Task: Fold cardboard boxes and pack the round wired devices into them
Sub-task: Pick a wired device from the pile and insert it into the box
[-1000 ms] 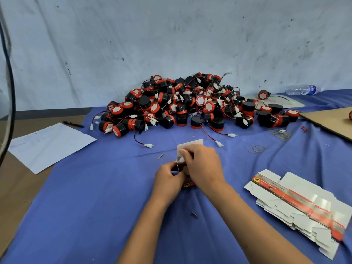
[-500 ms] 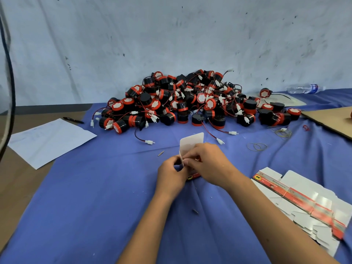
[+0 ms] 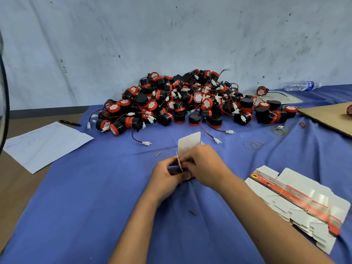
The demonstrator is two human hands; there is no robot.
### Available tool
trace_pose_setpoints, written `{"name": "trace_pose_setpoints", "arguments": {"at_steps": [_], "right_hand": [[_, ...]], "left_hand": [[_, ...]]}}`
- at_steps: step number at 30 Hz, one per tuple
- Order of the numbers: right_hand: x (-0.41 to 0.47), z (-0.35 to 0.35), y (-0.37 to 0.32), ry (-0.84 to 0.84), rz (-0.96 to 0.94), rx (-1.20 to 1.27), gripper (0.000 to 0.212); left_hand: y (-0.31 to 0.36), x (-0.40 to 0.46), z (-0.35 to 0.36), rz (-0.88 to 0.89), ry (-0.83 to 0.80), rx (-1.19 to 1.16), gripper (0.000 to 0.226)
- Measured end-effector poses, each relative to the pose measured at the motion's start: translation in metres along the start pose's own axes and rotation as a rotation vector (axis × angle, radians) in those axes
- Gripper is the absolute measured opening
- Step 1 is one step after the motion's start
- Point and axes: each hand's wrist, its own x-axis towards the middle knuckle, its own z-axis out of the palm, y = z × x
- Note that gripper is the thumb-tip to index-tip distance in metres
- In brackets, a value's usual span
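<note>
Both hands are working one small cardboard box at the middle of the surface, which is wearing a blue cloth. Left hand is gripping the box's near left side, fingers curled round a thin white side flap that is standing edge-on. Right hand is lying over the box from the right, fingers curled onto the cardboard; exact fingertip contact is hidden. A rounded white flap is sticking upright above both hands. A strip of the box's red and yellow print is showing under the right hand; what is inside the box cannot be seen.

The pile of round wired devices is sitting behind the box, against the wall, black bodies with red rims, red and black wires with white plugs trailing toward the box. The stack of flat unfolded boxes is lying to the right, near the right forearm.

Sheet of paper is lying on the left edge, pen just behind it. Rubber bands are lying right of the box. Plastic bottle is lying far right by the wall, brown cardboard sheet in front of it.
</note>
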Motion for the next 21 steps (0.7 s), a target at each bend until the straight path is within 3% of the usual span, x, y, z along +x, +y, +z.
{"name": "trace_pose_setpoints", "arguments": {"at_steps": [5, 9, 13, 16, 18, 20, 21], "right_hand": [[-0.001, 0.007, -0.006, 0.071, 0.019, -0.179, 0.017], [0.001, 0.006, -0.003, 0.127, -0.093, -0.257, 0.016], [-0.003, 0.001, 0.013, -0.105, -0.204, -0.229, 0.027], [-0.011, 0.000, 0.020, -0.151, -0.231, -0.286, 0.033], [-0.017, 0.000, 0.022, 0.002, -0.304, -0.204, 0.029], [-0.020, 0.003, 0.027, 0.418, -0.319, -0.087, 0.022], [-0.020, 0.005, 0.032, 0.604, -0.214, 0.000, 0.020]], "left_hand": [[-0.001, 0.000, -0.001, 0.023, -0.015, 0.003, 0.025], [-0.002, 0.001, -0.003, 0.019, -0.047, 0.005, 0.025], [-0.003, 0.000, -0.009, 0.013, -0.100, -0.027, 0.031], [-0.002, -0.001, -0.011, 0.017, -0.107, -0.038, 0.032], [-0.001, -0.001, -0.013, 0.004, -0.106, -0.035, 0.034], [-0.002, 0.000, -0.017, -0.020, -0.097, -0.017, 0.038], [-0.001, -0.001, -0.019, -0.034, -0.091, -0.002, 0.040]]}}
